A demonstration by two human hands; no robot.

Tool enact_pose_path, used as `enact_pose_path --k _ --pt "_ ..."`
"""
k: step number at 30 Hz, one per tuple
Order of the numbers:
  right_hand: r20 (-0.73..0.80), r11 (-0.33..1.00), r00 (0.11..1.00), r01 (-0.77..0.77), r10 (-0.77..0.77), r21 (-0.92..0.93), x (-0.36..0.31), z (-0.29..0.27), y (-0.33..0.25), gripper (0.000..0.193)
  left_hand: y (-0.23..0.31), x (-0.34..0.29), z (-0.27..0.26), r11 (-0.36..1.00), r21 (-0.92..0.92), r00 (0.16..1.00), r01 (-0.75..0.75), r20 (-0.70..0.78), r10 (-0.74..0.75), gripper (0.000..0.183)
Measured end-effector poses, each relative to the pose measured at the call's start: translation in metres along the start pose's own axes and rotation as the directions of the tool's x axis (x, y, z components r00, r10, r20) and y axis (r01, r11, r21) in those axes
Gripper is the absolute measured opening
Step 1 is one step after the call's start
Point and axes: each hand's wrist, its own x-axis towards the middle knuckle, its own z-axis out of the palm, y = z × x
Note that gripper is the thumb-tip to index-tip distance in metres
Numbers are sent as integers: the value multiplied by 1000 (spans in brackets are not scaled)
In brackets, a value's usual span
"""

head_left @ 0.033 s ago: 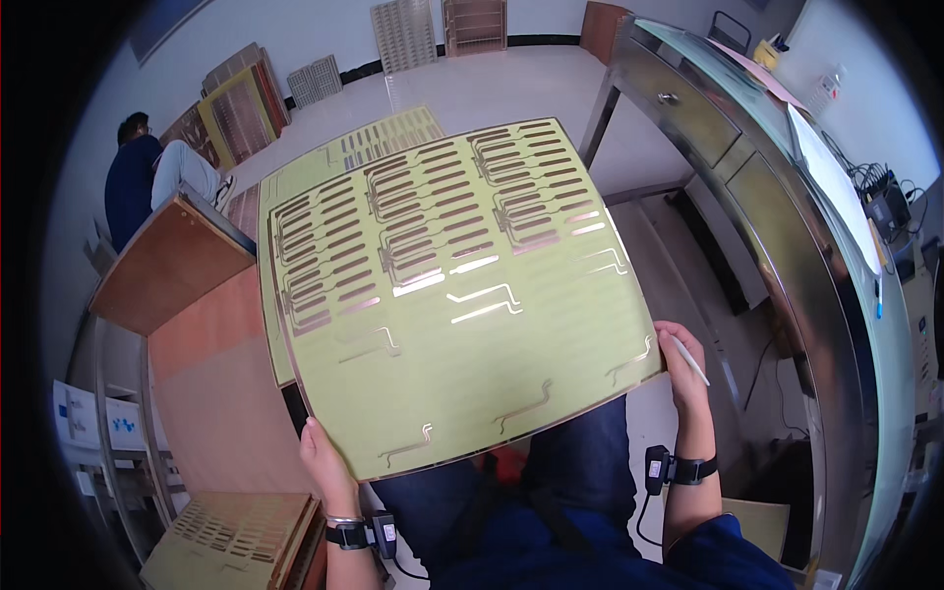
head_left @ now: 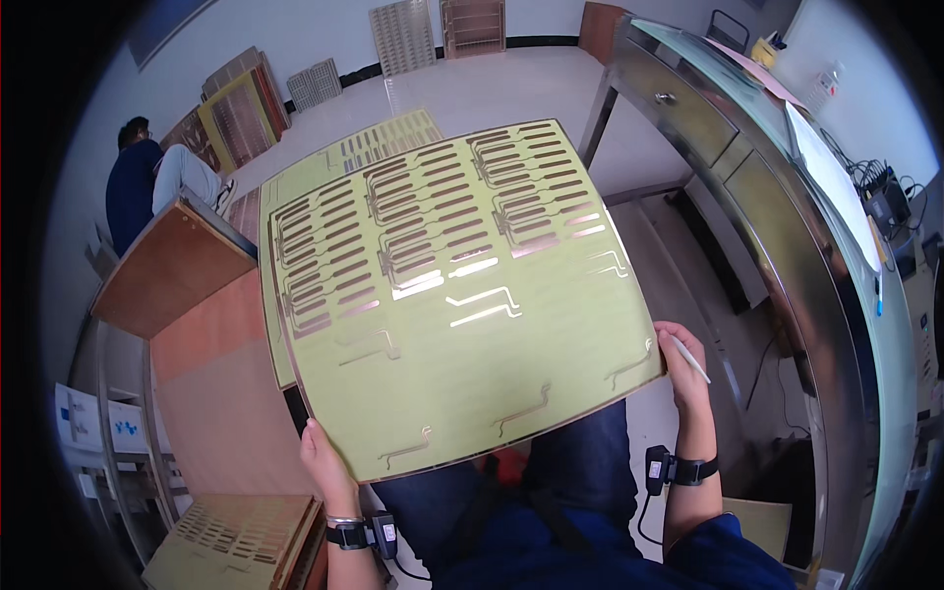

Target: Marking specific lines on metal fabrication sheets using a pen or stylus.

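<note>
A large yellow-green circuit board panel [head_left: 492, 364] with rows of copper traces is held tilted above my lap. My left hand [head_left: 326, 460] grips its near left edge, the thumb on top. At the near right corner my right hand [head_left: 685, 356] pinches the edge and also holds a slim white pen-like stick [head_left: 691, 360], which points down to the right. Under the far side of the held panel lies another similar panel [head_left: 393, 128], mostly covered.
More panels [head_left: 236, 531] are stacked at the lower left. A brown board [head_left: 177, 256] stands left of the work surface [head_left: 211, 413]. On the right runs a glass-topped metal desk [head_left: 777, 226] with papers and cables. A seated person [head_left: 138, 192] is at the far left; panels lean against the wall.
</note>
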Motion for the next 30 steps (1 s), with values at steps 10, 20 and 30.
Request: enact_pose_path --k 10,20,30 --pt "113 976 994 -11 -14 220 -13 -17 -36 24 -12 -2 8 994 -102 1000 29 4 -29 41" --pt "234 999 971 -45 50 -24 12 -33 -67 24 13 -30 15 995 -43 994 93 -60 -95 42" --pt "-129 824 862 410 -490 -392 30 13 -48 24 11 -32 19 998 53 995 23 -97 -18 42"
